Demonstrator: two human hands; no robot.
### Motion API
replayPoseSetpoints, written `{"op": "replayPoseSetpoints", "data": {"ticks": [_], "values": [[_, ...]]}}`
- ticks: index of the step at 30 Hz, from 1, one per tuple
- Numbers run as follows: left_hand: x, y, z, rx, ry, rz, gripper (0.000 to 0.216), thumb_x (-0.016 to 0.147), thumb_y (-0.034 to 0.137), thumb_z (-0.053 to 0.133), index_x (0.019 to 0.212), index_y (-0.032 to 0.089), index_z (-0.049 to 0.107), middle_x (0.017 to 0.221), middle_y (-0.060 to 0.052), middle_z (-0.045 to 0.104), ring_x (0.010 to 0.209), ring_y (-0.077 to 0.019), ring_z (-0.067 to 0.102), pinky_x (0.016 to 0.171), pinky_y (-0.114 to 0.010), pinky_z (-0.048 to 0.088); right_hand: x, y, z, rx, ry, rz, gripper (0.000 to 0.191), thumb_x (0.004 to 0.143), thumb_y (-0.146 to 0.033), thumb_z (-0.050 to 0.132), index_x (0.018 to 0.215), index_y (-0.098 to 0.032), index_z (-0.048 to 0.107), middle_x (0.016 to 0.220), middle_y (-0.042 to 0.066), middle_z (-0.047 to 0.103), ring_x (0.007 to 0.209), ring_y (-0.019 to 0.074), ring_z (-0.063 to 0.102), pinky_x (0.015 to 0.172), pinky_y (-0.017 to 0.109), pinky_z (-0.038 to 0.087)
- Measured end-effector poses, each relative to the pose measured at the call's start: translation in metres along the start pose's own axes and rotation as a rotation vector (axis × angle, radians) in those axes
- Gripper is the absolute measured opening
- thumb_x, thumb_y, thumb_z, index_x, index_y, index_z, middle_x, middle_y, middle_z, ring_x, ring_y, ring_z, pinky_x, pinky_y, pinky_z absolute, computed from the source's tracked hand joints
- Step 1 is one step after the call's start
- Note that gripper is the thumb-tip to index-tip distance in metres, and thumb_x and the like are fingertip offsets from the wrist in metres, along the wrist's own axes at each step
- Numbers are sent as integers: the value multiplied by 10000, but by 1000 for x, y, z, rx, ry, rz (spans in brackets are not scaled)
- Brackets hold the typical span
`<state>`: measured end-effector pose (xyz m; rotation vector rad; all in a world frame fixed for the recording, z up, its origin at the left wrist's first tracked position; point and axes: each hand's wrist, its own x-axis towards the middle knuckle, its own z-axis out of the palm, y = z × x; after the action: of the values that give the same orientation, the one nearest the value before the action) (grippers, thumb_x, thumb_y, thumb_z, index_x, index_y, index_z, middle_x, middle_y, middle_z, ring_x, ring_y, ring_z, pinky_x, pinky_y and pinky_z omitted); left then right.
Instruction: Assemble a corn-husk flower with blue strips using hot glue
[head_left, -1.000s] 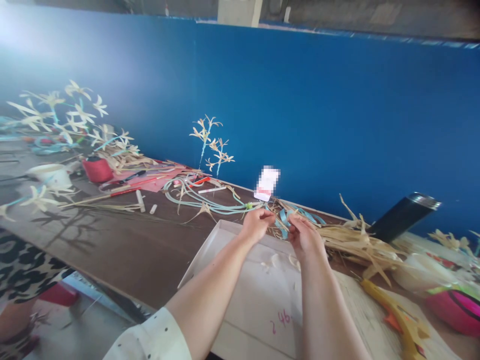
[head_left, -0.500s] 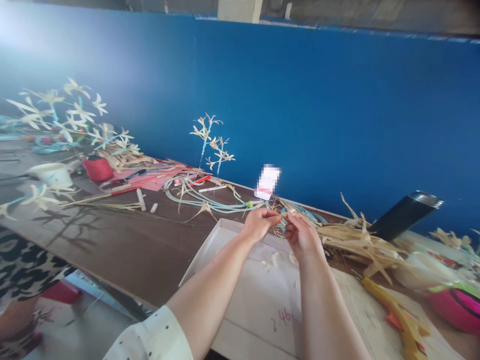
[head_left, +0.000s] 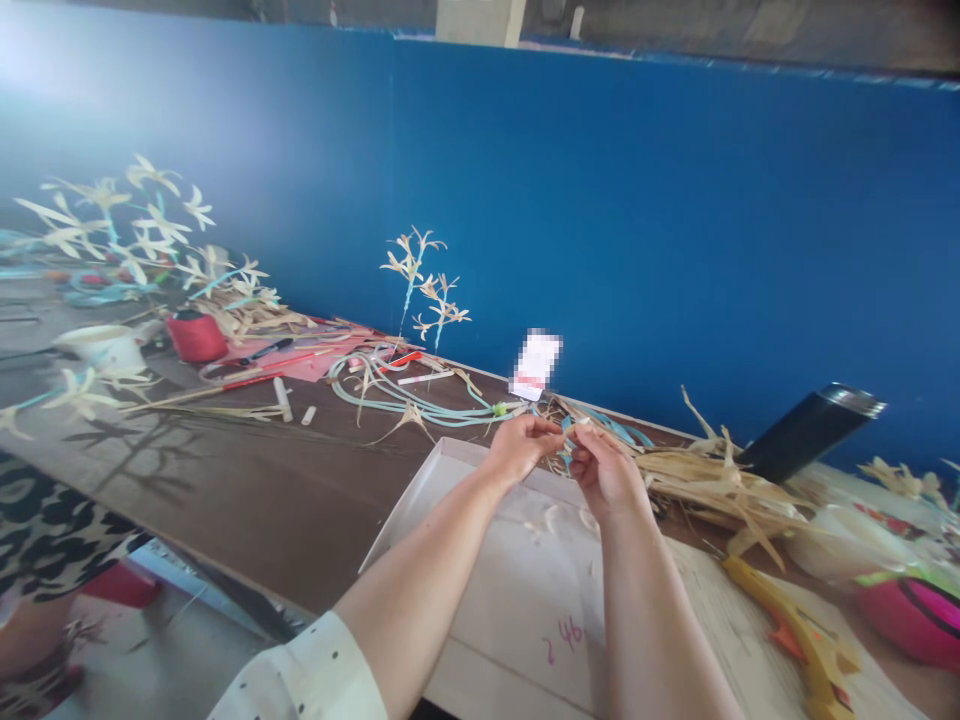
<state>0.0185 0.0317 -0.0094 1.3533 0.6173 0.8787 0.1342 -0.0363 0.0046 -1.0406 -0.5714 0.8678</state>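
Note:
My left hand (head_left: 525, 446) and my right hand (head_left: 609, 472) meet above the far edge of a shallow white box lid (head_left: 517, 560). Thumb and fingertips of both are pinched on a small straw-coloured strip (head_left: 570, 431), mostly covered by the fingers. Inside the lid lie a few pale curled scraps (head_left: 551, 518); red handwritten digits mark its bottom. Just behind my hands are blue strips and a bundle of dry husk strips (head_left: 697, 478). A phone (head_left: 535, 365) with a bright, blurred screen leans beyond them against the blue wall.
A yellow glue gun (head_left: 806, 640) lies at right, near a pink pouch (head_left: 911, 620) and a black flask (head_left: 810, 430). Pale blue tubing (head_left: 420, 408), glue sticks (head_left: 283, 398) and husk flowers (head_left: 412, 262) spread leftward. Another person's patterned clothing (head_left: 60, 530) shows at left.
My fingers shift very slightly around the small strip. Everything else stays in place.

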Motion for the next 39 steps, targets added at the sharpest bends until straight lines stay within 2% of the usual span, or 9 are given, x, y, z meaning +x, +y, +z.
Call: {"op": "replayPoseSetpoints", "data": {"ticks": [10,19,26,39], "values": [[-2,2,-1,59,4,9,354,651,364,712,925,139,698,788,-53,687,720,-130,606,732,-260,450,0,0,0,0,-8,-9,234,567,-286,792,716,-162,660,719,-15,613,474,32,425,370,152,333],[-2,2,-3,119,27,22,333,641,380,701,864,132,710,730,-33,664,670,-120,556,676,-251,429,-1,-1,1,1,12,-6,247,542,-279,815,702,-166,665,700,-15,616,472,28,426,369,140,332],[2,-3,-3,84,19,8,366,625,401,712,877,135,709,733,-38,663,681,-124,556,678,-250,430,0,1,-1,-4,4,-9,254,543,-289,815,710,-182,658,673,-36,596,464,35,430,367,155,331],[-1,2,-1,58,14,-19,376,595,405,735,851,130,714,718,-40,655,658,-116,543,661,-245,411,1,3,-2,4,-18,-14,242,570,-281,798,726,-169,651,685,-27,566,473,34,411,377,151,326]]}}
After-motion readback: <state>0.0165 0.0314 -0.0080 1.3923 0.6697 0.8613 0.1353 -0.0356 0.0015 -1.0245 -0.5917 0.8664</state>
